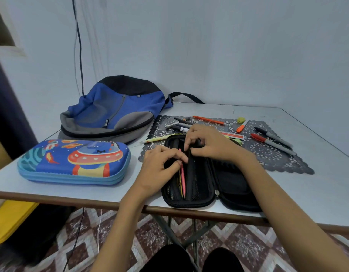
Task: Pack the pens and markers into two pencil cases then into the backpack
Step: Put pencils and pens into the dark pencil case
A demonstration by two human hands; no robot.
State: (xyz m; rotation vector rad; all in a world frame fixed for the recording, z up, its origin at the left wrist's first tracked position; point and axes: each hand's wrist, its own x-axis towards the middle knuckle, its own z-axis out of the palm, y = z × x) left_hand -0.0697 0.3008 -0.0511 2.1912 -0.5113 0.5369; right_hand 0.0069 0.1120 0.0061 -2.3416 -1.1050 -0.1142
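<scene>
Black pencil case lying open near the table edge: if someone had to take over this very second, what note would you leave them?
Left hand pinches a slim pink pen inside the open black zippered pencil case. Right hand pinches that case's middle flap.
Done: a few pens sit in the black case.
Left: an orange pen, a red marker, a black marker and others lie loose on the dark lace mat. The blue spaceship-print hard case lies shut. Both cases must then go into the blue-and-grey backpack behind it.

Black case point(232, 181) far end behind right hand point(209, 143), marker point(273, 143) txt illegible (too sm.)
</scene>
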